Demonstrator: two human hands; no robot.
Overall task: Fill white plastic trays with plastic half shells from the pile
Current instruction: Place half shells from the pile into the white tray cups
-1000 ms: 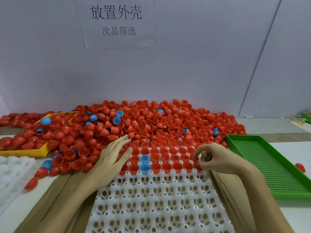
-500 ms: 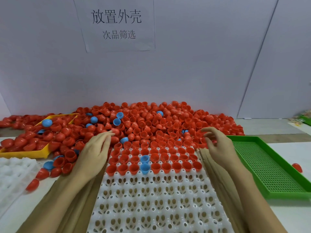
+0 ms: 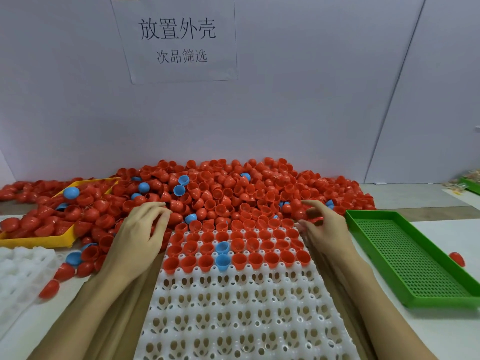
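The white plastic tray (image 3: 246, 315) is lying at the 6 o'clock part of the view, between the two forearms, and its far rows are carrying seated half shells (image 3: 255, 249), nearly all red, with two blue ones (image 3: 222, 255) near the middle. The near rows are showing only bare white cups with oval holes, so I judge that most of the tray is still waiting to be filled. The seated shells are standing mouth up, small smooth cups that seem light and a little glossy.

One second ago the right hand (image 3: 324, 227) was pinching a shell at the right end of the front filled row; now it is reaching into the pile (image 3: 233, 188) at 2 o'clock from the tray, with fingers spread and loosely bent over the red shells. I cannot tell if it is already holding one. The left hand (image 3: 141, 229) has also moved up, from the tray's left corner to the edge of the pile at 10 o'clock; its fingers are curling down among the shells, and a grip cannot be confirmed. This probably means one placement is finished and both hands are fetching new shells.

Further out, a yellow tray (image 3: 39, 241) is sitting half buried at 9 o'clock, and a green perforated tray (image 3: 410, 258) at 3 o'clock.
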